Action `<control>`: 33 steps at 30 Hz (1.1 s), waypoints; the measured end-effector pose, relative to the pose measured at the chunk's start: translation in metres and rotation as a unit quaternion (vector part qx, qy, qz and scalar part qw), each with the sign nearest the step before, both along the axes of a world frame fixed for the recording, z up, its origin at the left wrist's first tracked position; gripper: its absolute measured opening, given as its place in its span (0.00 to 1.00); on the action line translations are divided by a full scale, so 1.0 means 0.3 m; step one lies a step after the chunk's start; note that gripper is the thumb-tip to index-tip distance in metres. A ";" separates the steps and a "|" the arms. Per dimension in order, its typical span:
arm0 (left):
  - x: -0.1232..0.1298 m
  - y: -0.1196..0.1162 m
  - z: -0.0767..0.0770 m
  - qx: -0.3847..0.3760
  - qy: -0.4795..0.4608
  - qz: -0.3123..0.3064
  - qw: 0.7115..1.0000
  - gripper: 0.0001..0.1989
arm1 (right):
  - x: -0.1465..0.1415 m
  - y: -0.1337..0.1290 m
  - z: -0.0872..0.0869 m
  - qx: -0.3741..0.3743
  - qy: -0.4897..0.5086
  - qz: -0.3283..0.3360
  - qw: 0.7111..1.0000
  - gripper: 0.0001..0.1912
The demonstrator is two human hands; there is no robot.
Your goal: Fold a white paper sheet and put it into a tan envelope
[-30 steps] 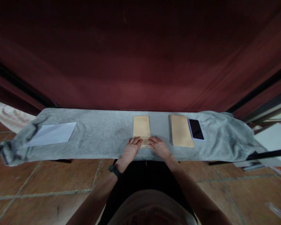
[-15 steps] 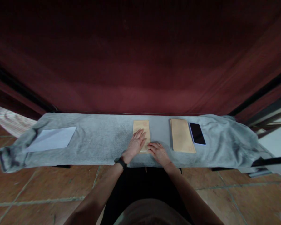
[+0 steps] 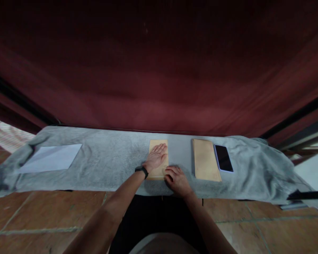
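Note:
A tan paper envelope (image 3: 155,172) lies upright in front of me on a grey cloth. My left hand (image 3: 157,156), with a black band on its wrist, rests flat on the envelope's upper part, fingers stretched out. At the envelope's lower right edge is my right hand (image 3: 177,179), its fingers curled and the thumb near the index finger around that edge. To the right lies a stack of tan envelopes (image 3: 206,160), with a dark-screened phone (image 3: 223,158) beside it.
White paper (image 3: 51,157) lies at the left on the grey cloth (image 3: 108,155), which covers a long narrow surface. A dark red panel (image 3: 159,88) rises behind it. Black bars stand at both sides, and tiled floor shows below.
My left hand has flattened on the envelope and shifted slightly up it. The fingers of my right hand have curled more at the lower right edge. The whole view has shifted slightly.

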State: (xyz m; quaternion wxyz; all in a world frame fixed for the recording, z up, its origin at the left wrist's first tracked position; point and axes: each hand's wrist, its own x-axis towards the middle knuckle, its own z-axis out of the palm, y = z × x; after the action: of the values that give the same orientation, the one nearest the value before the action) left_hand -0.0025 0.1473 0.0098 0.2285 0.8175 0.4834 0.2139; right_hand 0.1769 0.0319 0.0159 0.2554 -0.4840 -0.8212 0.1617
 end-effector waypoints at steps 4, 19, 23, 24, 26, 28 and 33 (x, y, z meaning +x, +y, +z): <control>-0.008 -0.059 0.002 -0.027 -0.038 -0.019 0.999 0.27 | 0.010 0.003 0.002 -0.016 0.011 0.005 1.000 0.11; -0.049 -0.302 0.012 -0.010 0.070 -0.087 0.994 0.27 | 0.027 0.020 -0.033 -0.016 0.061 0.007 0.998 0.12; -0.079 -0.374 0.014 0.042 0.101 -0.097 0.989 0.27 | 0.031 0.022 -0.035 0.000 0.052 0.009 0.999 0.13; -0.085 -0.387 0.011 0.052 0.096 -0.096 0.989 0.27 | 0.032 0.021 -0.035 0.003 0.046 0.010 0.999 0.13; -0.094 -0.406 0.004 0.063 0.078 -0.086 0.991 0.24 | 0.037 0.017 -0.036 0.008 0.038 0.010 0.999 0.13; -0.101 -0.417 -0.003 0.068 0.054 -0.067 0.994 0.20 | 0.044 0.009 -0.038 0.013 0.026 0.012 1.000 0.13; -0.111 -0.430 -0.010 0.086 0.008 -0.014 0.996 0.15 | 0.056 -0.011 -0.045 0.018 -0.016 0.024 0.999 0.15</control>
State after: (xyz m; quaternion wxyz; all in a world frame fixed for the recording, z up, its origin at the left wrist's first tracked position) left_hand -0.0358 0.0184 0.0066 0.1560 0.8426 0.4536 0.2449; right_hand 0.1938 0.0286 0.0025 0.2474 -0.4618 -0.8393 0.1454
